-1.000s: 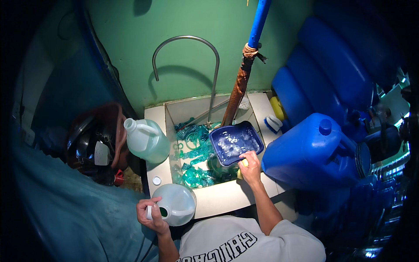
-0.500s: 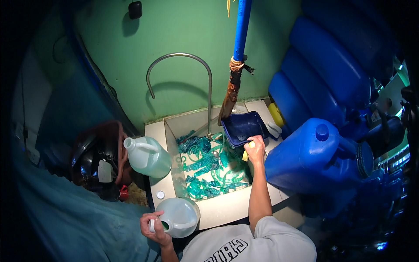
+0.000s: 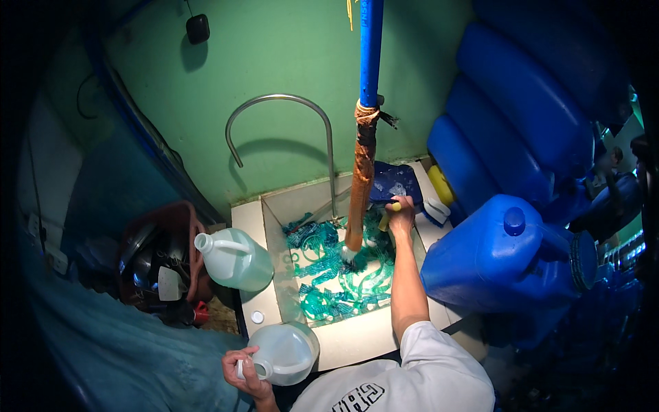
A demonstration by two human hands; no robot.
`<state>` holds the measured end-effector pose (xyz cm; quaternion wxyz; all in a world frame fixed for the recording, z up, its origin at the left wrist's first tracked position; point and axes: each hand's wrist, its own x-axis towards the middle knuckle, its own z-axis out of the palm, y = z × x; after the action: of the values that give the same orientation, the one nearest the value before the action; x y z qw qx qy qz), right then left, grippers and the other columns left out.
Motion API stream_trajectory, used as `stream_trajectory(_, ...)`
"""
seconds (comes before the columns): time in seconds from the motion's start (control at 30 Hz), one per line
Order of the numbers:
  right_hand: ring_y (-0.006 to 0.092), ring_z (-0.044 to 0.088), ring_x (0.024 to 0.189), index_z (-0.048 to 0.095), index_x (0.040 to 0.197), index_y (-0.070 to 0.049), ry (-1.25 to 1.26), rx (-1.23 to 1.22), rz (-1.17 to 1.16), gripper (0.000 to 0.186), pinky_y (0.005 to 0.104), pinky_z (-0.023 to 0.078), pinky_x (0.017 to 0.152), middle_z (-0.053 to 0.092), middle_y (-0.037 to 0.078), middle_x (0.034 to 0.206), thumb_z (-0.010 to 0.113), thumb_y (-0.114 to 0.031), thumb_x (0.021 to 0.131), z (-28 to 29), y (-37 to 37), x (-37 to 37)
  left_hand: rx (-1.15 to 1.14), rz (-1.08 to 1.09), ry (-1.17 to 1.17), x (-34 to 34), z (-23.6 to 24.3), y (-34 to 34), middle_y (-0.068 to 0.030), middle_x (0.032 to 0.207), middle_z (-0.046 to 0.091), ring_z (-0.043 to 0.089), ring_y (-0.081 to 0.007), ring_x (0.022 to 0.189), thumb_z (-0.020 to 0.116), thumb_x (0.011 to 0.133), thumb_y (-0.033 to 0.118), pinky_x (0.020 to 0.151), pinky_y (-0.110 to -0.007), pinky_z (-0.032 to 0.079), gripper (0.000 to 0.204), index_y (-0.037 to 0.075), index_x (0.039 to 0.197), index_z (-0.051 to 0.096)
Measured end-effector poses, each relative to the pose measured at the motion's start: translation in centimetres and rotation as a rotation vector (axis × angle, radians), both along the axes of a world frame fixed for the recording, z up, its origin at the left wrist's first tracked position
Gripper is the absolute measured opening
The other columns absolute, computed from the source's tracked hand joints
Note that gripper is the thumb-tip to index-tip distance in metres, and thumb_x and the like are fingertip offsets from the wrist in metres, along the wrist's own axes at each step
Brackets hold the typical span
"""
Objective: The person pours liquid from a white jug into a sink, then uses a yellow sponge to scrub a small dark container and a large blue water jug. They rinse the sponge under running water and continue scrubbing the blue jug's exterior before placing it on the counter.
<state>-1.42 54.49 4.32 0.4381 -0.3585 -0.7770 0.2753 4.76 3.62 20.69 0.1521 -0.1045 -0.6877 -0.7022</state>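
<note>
Head view: at near left, the left hand (image 3: pixel 248 374) is curling its fingers around the neck of a pale jug (image 3: pixel 292 350) beside the near counter edge. Farther right, the right arm is lying outstretched, the right hand (image 3: pixel 401 214) gripping a yellow piece (image 3: pixel 392 207) at the near rim of a dark blue tub (image 3: pixel 401 180) at the sink's far right. Around them, left to right, a reddish basin (image 3: pixel 193 237), another jug (image 3: pixel 248 264), the sink (image 3: pixel 274 240) holding green strips (image 3: pixel 321 268), and a large blue container (image 3: pixel 473 261) are sitting; a brown-wrapped pole (image 3: pixel 362 165) is hiding the tub's left part.
</note>
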Motion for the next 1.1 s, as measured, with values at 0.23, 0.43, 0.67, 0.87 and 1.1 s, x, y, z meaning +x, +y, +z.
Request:
stream_trajectory(0.23,0.0362,0.064,0.091,0.069,0.092,-0.003,0.065,0.180,-0.068,0.021,0.0427,0.052,0.083,0.064,0.017,0.095,0.066,-0.010,0.073,0.4,2.5,-1.9,-0.011,-0.005,-0.013,0.1,0.2,0.2,-0.0086,0.081,0.048,0.060,-0.0248,0.077,0.059,0.087,0.025,0.077,-0.039,0.050,0.025,0.002,0.090,0.051)
stream_trajectory(0.43,0.0347,0.064,0.098,0.068,0.098,-0.007,-0.020,0.111,-0.205,0.022,0.0427,0.053,0.085,0.062,0.013,0.105,0.070,-0.010,0.076,-0.2,2.6,-2.5,-0.022,0.021,0.003,0.1,0.5,0.6,-0.0077,0.079,0.046,0.052,-0.0196,0.073,0.059,0.086,0.025,0.076,-0.040,0.053,0.024,0.002,0.090,0.051)
stream_trajectory(0.67,0.0334,0.066,0.099,0.071,0.101,-0.012,0.011,-0.063,-0.394,0.026,0.0439,0.054,0.084,0.063,0.009,0.108,0.074,-0.012,0.075,-0.3,2.3,-4.3,0.016,0.066,-0.003,0.2,0.4,0.8,-0.0092,0.079,0.047,0.057,-0.0232,0.072,0.058,0.084,0.021,0.075,-0.041,0.054,0.022,0.000,0.087,0.051)
stream_trajectory(0.87,0.0340,0.066,0.100,0.072,0.101,-0.009,0.099,-0.242,-0.503,0.029,0.0446,0.053,0.087,0.064,0.008,0.109,0.074,-0.007,0.072,0.1,2.0,-6.3,0.008,0.060,0.023,0.1,0.3,0.7,-0.0085,0.078,0.046,0.056,-0.0232,0.073,0.057,0.085,0.021,0.075,-0.039,0.052,0.022,0.000,0.086,0.050)
stream_trajectory(1.1,0.0361,0.064,0.103,0.072,0.093,-0.006,0.211,-0.350,-0.604,0.021,0.0439,0.052,0.091,0.064,0.012,0.110,0.071,-0.004,0.072,0.0,2.0,-7.8,-0.001,0.074,0.009,0.3,0.4,0.8,-0.0081,0.079,0.045,0.054,-0.0226,0.075,0.058,0.086,0.020,0.076,-0.040,0.051,0.020,0.002,0.083,0.049)
